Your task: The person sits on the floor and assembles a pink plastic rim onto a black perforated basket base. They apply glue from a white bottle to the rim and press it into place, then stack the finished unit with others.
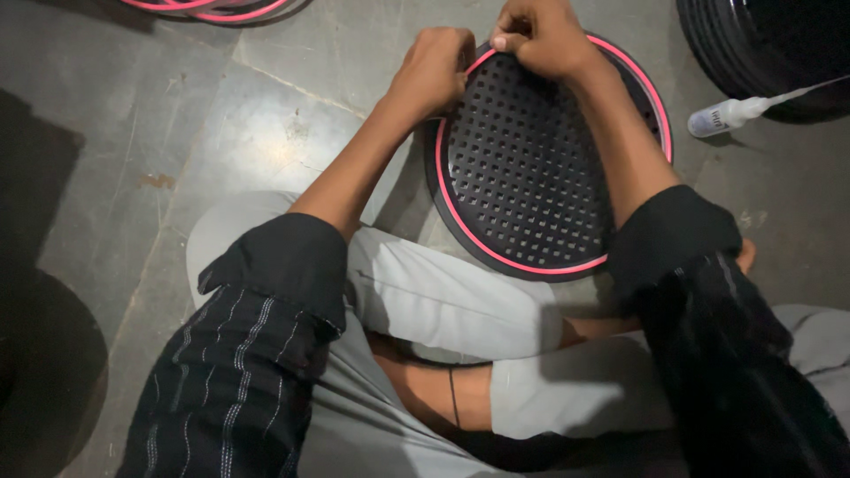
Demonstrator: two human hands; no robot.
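Head view: two hands work a pink strip into the rim of a black perforated disc.

Left hand (434, 66) and right hand (540, 35) sit side by side at the far edge of the black perforated disc (531, 168), fingers curled and pinching the pink strip (460, 212) against the rim. Disc lies on the stone floor (177, 133), just beyond the person's crossed legs; a white squeeze bottle (722, 115) lies right of the disc.
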